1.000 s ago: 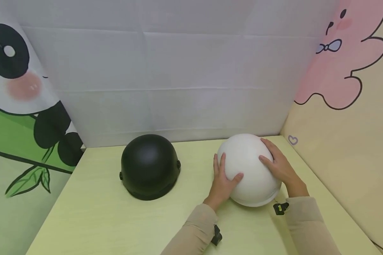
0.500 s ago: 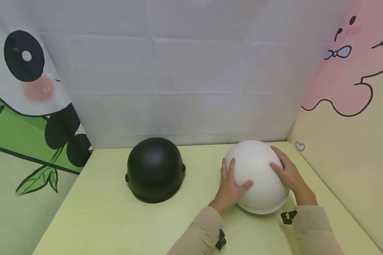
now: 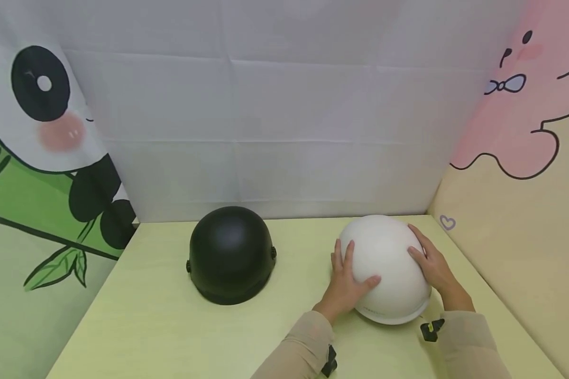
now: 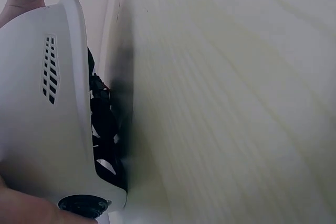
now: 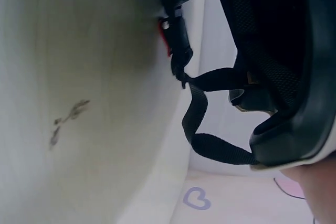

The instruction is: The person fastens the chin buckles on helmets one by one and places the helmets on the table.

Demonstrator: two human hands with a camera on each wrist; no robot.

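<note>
Both hands hold a smooth white helmet (image 3: 384, 263) at the right of the table. My left hand (image 3: 348, 287) spreads along its left side, thumb on the near face. Curving over the right side is my right hand (image 3: 436, 271), fingertips on the shell. In the left wrist view the helmet shows a slotted vent (image 4: 50, 69) and a round black side knob (image 4: 83, 205). The right wrist view looks under the raised rim, where a black chin strap (image 5: 210, 148) with a buckle (image 5: 176, 40) hangs close to the tabletop.
A black helmet (image 3: 231, 255) with side knobs stands dome up on the pale yellow table (image 3: 208, 337), left of the white one. White sheeting (image 3: 275, 121) closes off the back. Painted walls with cartoon figures flank both sides.
The head view has shifted a little, so everything sits lower and further right. Both hands keep their hold on the white helmet, which has moved only slightly toward the near side.
</note>
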